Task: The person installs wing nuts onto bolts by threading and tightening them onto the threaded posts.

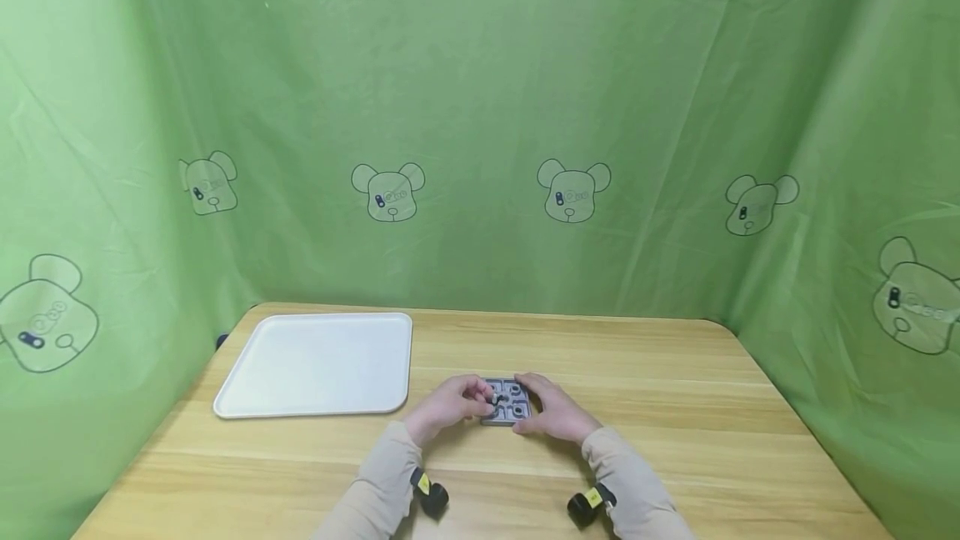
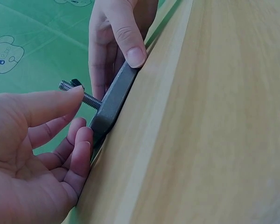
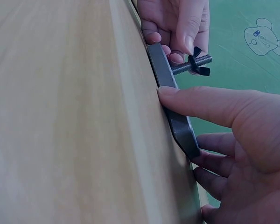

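A small grey metal plate [image 1: 516,397] with round and angled recesses lies on the wooden table. A threaded bolt [image 2: 92,101] stands up from it, carrying a black wing nut [image 3: 203,71] near its upper end. My left hand [image 1: 452,402] pinches the wing nut with thumb and forefinger, while its other fingers curl by the plate's left side. The forefinger's contact is partly hidden. On the opposite side, my right hand [image 1: 557,412] grips the plate's edges between thumb and fingers.
A white rectangular tray [image 1: 318,365] lies left of the hands on the wooden table [image 1: 675,440]. Green curtains [image 1: 480,107] printed with bear heads hang behind the table and along both sides. Each wrist bears a small black camera.
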{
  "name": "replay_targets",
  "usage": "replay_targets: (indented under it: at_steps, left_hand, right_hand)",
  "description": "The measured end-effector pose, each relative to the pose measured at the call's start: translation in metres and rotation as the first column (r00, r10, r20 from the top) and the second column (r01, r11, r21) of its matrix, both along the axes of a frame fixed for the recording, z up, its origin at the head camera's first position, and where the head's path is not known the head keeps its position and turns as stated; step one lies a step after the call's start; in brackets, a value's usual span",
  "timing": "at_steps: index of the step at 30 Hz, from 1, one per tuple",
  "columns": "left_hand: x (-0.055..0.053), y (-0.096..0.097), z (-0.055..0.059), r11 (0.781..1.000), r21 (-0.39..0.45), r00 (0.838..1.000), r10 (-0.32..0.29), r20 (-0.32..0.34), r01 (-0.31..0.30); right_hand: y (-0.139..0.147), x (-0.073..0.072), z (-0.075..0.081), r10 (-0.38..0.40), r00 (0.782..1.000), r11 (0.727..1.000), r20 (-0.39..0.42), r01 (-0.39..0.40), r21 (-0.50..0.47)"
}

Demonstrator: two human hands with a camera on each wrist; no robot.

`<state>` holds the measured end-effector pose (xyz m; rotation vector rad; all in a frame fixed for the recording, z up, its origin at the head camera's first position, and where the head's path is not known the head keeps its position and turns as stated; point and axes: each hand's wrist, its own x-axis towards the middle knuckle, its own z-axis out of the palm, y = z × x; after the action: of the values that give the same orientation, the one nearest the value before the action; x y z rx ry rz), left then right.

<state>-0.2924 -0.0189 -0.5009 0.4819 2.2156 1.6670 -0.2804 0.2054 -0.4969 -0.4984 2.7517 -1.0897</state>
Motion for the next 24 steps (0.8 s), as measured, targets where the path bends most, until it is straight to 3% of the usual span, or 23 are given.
replay_targets:
  at_steps: [11, 19, 24]
  left_hand:
    - [-0.0016, 0.0000, -0.0010, 0.999, -0.031, 1.000, 0.010, -0.021, -0.011]
    - [0.0007, 0.0010, -0.0014, 0.998, 0.009, 0.998, 0.056, -0.005, -0.056]
    - [0.0006, 0.0012, -0.0010, 0.999, 0.021, 0.999, 0.047, -0.002, -0.047]
  right_hand:
    - [0.0003, 0.0002, 0.0007, -0.001, 1.000, 1.000, 0.003, 0.001, 0.006]
    - [0.0002, 0.0001, 0.0010, -0.002, 1.000, 1.000, 0.001, 0.002, 0.006]
    - [0.0003, -0.0006, -0.0007, 0.000, 1.000, 1.000, 0.001, 0.000, 0.006]
